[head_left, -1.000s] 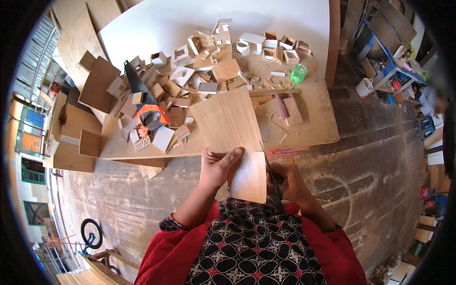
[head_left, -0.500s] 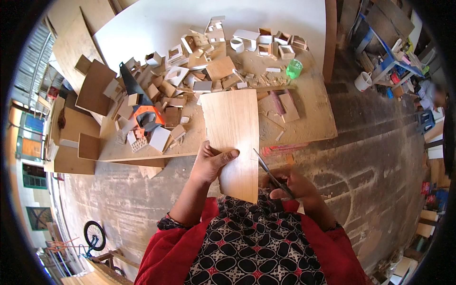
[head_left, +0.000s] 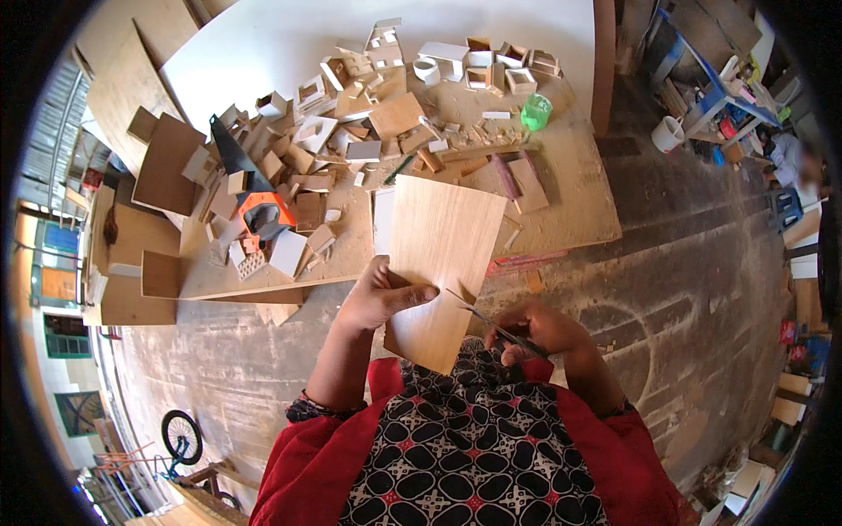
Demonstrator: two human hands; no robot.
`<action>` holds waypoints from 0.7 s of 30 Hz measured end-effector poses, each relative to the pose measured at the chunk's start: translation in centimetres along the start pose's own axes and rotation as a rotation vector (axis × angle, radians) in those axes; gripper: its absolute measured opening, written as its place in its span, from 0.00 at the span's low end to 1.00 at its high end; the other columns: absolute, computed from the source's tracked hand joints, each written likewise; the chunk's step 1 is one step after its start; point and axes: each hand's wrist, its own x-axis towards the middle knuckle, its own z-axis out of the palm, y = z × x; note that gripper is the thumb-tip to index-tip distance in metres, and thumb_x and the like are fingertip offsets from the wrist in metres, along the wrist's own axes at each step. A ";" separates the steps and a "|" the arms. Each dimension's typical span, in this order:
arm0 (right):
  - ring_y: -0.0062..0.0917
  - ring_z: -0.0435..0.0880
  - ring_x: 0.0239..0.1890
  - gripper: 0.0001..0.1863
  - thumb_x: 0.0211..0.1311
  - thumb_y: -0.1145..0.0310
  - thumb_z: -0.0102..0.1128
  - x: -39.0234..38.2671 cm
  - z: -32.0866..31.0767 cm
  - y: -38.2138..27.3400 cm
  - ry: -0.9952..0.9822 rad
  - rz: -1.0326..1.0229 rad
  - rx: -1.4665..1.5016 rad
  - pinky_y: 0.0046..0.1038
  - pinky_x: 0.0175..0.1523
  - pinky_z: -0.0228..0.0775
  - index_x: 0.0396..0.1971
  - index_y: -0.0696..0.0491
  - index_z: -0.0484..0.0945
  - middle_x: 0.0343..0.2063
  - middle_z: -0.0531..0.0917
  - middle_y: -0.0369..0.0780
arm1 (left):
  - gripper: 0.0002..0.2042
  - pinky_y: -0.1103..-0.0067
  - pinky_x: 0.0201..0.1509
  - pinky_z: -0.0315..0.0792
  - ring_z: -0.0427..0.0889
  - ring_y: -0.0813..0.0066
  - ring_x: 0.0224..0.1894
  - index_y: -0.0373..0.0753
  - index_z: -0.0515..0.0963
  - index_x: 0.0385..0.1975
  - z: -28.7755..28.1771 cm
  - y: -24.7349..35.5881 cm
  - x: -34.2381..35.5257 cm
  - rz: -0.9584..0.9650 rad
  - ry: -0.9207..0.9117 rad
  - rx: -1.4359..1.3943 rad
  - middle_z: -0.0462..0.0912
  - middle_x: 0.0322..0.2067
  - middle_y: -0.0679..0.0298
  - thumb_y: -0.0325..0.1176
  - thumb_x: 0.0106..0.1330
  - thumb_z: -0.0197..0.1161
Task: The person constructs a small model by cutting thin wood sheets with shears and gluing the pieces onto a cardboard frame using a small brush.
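In front of my body my left hand (head_left: 379, 300) grips a thin, light-brown sheet of wood veneer (head_left: 445, 235) by its left edge, thumb on top. The sheet leans with its upper end to the right, and its lower end reaches my patterned clothing. My right hand (head_left: 537, 331) is closed round the handles of dark metal scissors (head_left: 488, 319). Their blades point up and left and meet the sheet's right edge, the tips lying over its face near my left thumb. My fingers partly hide the scissor handles.
Beyond the sheet stands a wooden workbench (head_left: 574, 219) strewn with offcuts and small wooden boxes. A handsaw with an orange handle (head_left: 266, 216) lies among them at left. A green plastic container (head_left: 536, 111) sits at the right. Another person (head_left: 796, 167) is at the far right.
The veneer sheet has turned clockwise, its upper end swinging right. The scissor tips have moved left from beside the edge to over the sheet. Both hands keep their hold.
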 end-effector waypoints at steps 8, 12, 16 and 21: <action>0.20 0.78 0.28 0.24 0.50 0.51 0.70 1.5 1.8 -1.6 0.284 -0.062 -0.190 0.27 0.36 0.70 0.36 0.58 0.79 0.25 0.83 0.43 | 0.08 0.82 0.36 0.75 0.81 0.80 0.31 0.32 0.79 0.37 3.5 -2.6 0.8 0.084 0.327 -0.092 0.84 0.30 0.64 0.25 0.58 0.66; 0.27 0.81 0.26 0.27 0.50 0.49 0.69 1.9 2.9 -2.8 0.445 -0.033 -0.322 0.30 0.35 0.72 0.36 0.61 0.79 0.24 0.83 0.46 | 0.05 0.82 0.35 0.75 0.81 0.80 0.30 0.31 0.81 0.32 5.0 -3.1 0.6 0.109 0.466 -0.039 0.84 0.29 0.63 0.26 0.59 0.65; 0.36 0.83 0.28 0.28 0.49 0.48 0.69 2.0 3.2 -3.6 0.495 -0.018 -0.452 0.32 0.35 0.73 0.37 0.60 0.79 0.25 0.82 0.48 | 0.06 0.83 0.36 0.75 0.82 0.80 0.31 0.30 0.81 0.32 5.4 -3.6 0.5 0.179 0.530 -0.049 0.85 0.29 0.62 0.26 0.59 0.66; 0.38 0.84 0.29 0.30 0.48 0.46 0.69 2.1 3.5 -4.0 0.526 -0.017 -0.507 0.33 0.36 0.74 0.38 0.59 0.79 0.26 0.83 0.48 | 0.07 0.83 0.36 0.76 0.82 0.80 0.30 0.29 0.81 0.33 5.7 -4.1 0.5 0.184 0.544 -0.058 0.85 0.30 0.62 0.25 0.58 0.66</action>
